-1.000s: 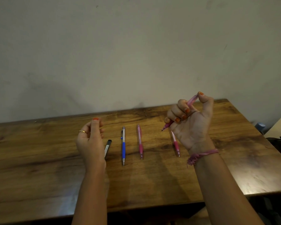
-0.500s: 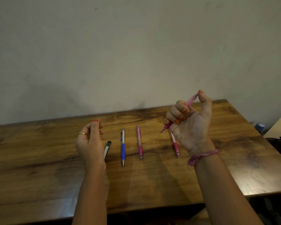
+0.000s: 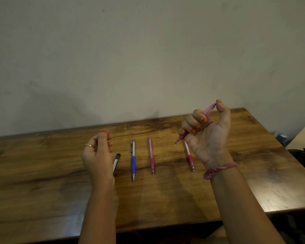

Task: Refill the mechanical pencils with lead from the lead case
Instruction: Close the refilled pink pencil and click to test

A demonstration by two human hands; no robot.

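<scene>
My right hand [image 3: 208, 136] is raised above the wooden table [image 3: 42, 173] and grips a pink mechanical pencil [image 3: 209, 110]. The pencil is tilted, its tip down-left, and my thumb sits on its top end. My left hand [image 3: 98, 154] hovers at the left with its fingers curled against the thumb; I see nothing held in it. On the table lie a dark lead case [image 3: 116, 162], a blue and silver pencil [image 3: 133, 159], a pink pencil [image 3: 151, 155], and another pink pencil [image 3: 189, 156] partly hidden behind my right hand.
A plain wall stands right behind the table's far edge. Past the table's right edge are a small blue object [image 3: 281, 138] and a dark object [image 3: 301, 155]. The table's front edge runs just under my forearms.
My right hand has risen slightly with the pink pencil, thumb staying on its top end. My left hand has barely moved. The pencils and lead case on the table lie unchanged.
</scene>
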